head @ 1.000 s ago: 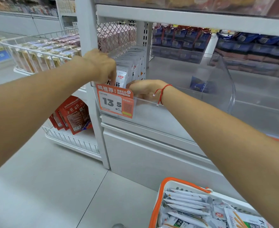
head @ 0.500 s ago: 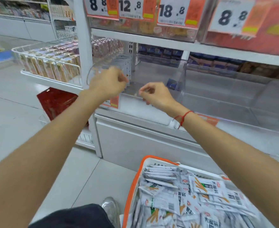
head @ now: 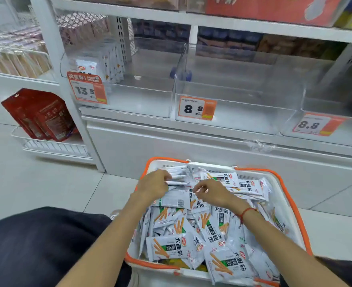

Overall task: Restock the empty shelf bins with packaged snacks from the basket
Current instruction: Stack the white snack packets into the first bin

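Grabbing the next handful, looks like: both hands are down in the basket (head: pixel 291 195), which sits on the floor right at the person's knees, heaped with white snack packets (head: pixel 172 246). The left hand (head: pixel 153 186) has its fingers curled round a few stacked packets at the far end; the right hand (head: pixel 211 192) pinches at one just beside. Next move is lifting them clear of the orange rim and up over the clear front lip of the bin tagged 13.5 (head: pixel 129 96), barely stocked at its left. Middle bin (head: pixel 243 106) stands empty, plenty of room.
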